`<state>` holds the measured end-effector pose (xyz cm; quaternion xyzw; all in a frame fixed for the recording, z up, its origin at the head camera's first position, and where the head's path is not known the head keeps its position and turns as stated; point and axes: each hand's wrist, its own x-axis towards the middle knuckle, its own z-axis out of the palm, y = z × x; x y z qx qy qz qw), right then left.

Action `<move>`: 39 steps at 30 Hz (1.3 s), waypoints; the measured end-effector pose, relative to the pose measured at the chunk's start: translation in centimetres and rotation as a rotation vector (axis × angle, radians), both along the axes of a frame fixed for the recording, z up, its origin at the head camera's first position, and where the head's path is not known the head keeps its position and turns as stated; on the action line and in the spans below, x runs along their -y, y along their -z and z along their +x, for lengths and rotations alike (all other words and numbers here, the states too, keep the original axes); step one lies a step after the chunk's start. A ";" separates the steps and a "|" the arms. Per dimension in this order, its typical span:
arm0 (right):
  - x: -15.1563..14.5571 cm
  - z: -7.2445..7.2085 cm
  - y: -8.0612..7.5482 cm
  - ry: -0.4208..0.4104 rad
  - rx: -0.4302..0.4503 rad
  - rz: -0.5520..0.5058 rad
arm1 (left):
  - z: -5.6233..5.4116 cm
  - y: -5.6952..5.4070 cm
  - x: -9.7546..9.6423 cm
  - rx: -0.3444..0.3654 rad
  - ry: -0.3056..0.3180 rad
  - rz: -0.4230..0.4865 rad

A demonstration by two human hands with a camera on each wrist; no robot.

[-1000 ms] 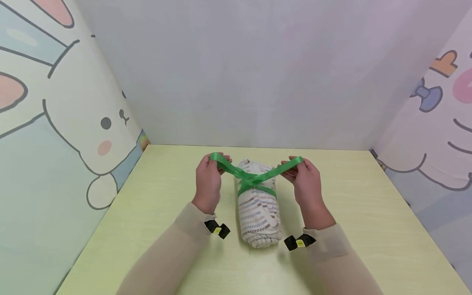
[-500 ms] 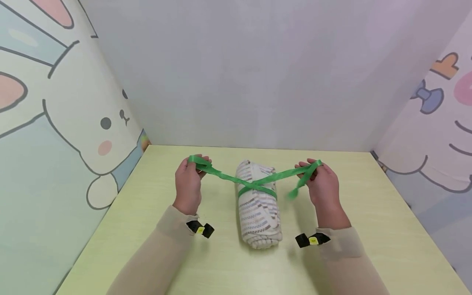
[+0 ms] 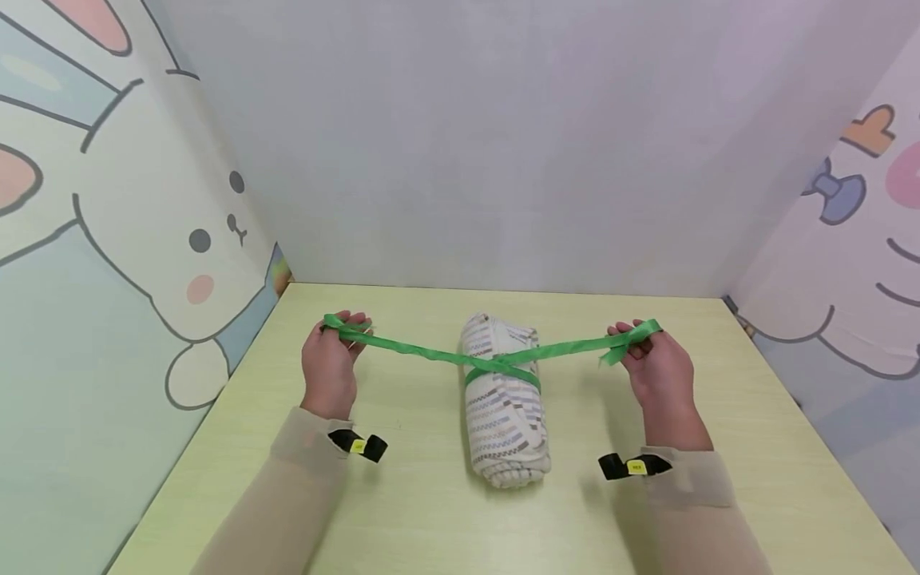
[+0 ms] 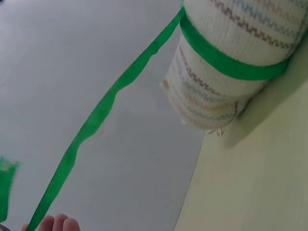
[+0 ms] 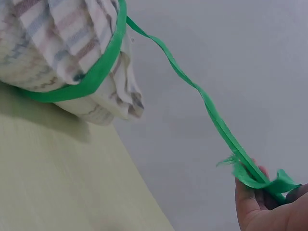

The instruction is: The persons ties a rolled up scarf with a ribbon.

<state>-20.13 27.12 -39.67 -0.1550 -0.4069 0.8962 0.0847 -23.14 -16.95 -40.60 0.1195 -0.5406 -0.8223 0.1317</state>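
A rolled striped towel (image 3: 505, 415) lies lengthwise on the table, a green ribbon (image 3: 410, 348) wrapped round its middle and crossed on top. My left hand (image 3: 331, 363) pinches one end of the ribbon, out to the left of the roll. Far to the right, my right hand (image 3: 657, 367) pinches the other end, and a frayed tail hangs from its fingers. Both lengths stretch nearly straight from the crossing to the hands. In the left wrist view the band (image 4: 231, 65) hugs the towel, and only fingertips (image 4: 60, 224) show at the bottom edge.
The pale yellow table (image 3: 431, 527) runs back to a plain grey wall (image 3: 460, 160). Side panels with cartoon prints, a rabbit (image 3: 158, 239) among them, stand at left and right. Each wrist wears a small black camera mount (image 3: 362, 446) over a beige sleeve (image 3: 273, 511).
My hands have moved apart, left hand leftward and right hand rightward, drawing the ribbon lengths out longer and straighter. The crossing on the towel has become narrower. The towel stays in place.
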 end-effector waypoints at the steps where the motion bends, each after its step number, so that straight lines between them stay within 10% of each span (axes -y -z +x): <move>1: -0.3 0.0 0.1 0.007 0.006 -0.023 | -0.1 0.2 0.3 0.007 -0.006 0.006; 18: -4.2 -0.7 3.1 0.224 0.135 -0.431 | -0.2 3.6 3.3 0.192 -0.038 0.106; 32: -6.0 -1.7 5.2 0.317 0.299 -0.270 | -0.7 6.3 4.4 0.303 -0.127 0.043; 39: -6.2 -1.7 5.5 0.367 0.396 0.098 | -0.9 6.3 5.1 0.368 -0.211 -0.166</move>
